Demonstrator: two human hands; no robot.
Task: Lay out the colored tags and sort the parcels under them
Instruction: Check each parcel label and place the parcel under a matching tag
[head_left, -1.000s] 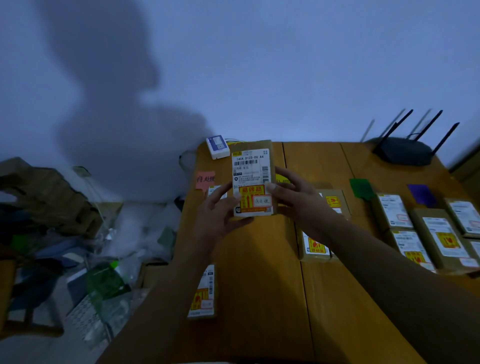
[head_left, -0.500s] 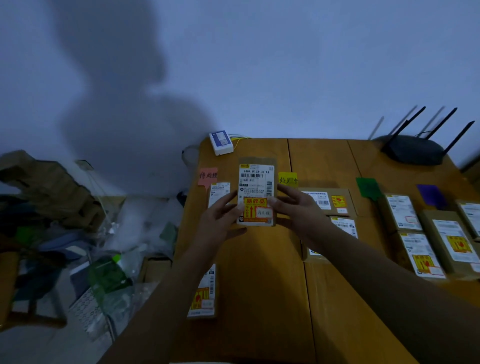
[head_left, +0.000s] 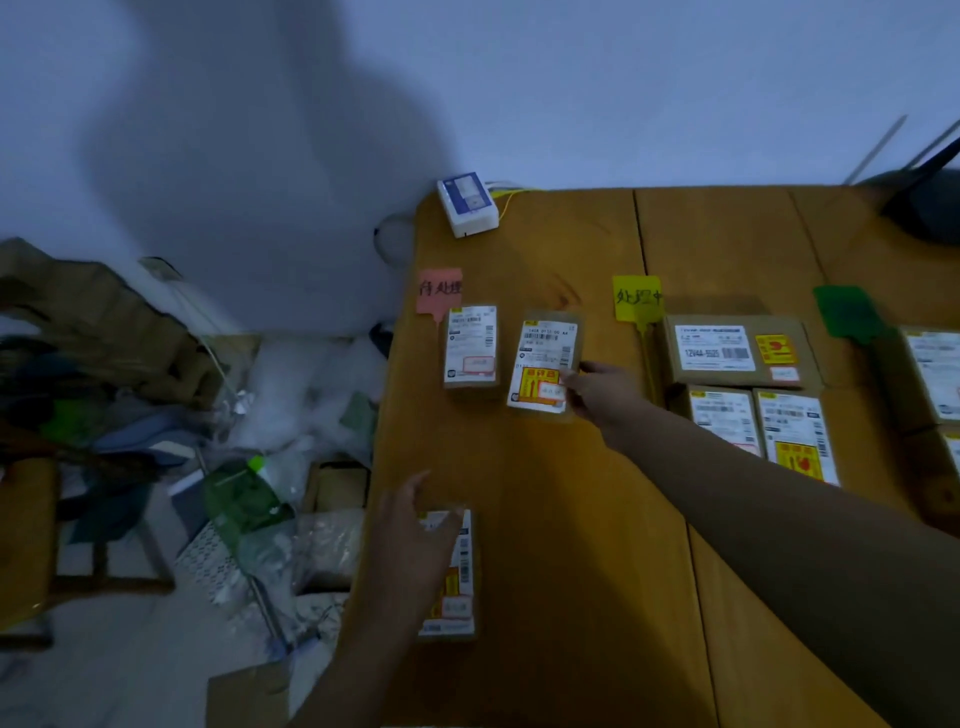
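A pink tag (head_left: 439, 288), a yellow tag (head_left: 638, 297) and a green tag (head_left: 847, 312) lie in a row on the wooden table (head_left: 571, 519). Under the pink tag sits one small parcel (head_left: 470, 345). Beside it lies a second labelled parcel (head_left: 543, 364), and my right hand (head_left: 597, 389) pinches its right edge. My left hand (head_left: 410, 530), fingers spread, hovers over the top left part of another parcel (head_left: 454, 577) at the table's near left edge. Three parcels (head_left: 737, 351) are grouped under the yellow tag, and more (head_left: 930, 369) under the green one.
A white and blue device (head_left: 467, 205) with a yellow cable stands at the table's back left corner. A black router (head_left: 924, 208) is at the back right. Left of the table, the floor holds cluttered bags, boxes and a green-capped bottle (head_left: 244, 493).
The parcel that both hands held up has come down onto the table under the pink tag. My left hand let go and moved back to the parcel at the near left edge.
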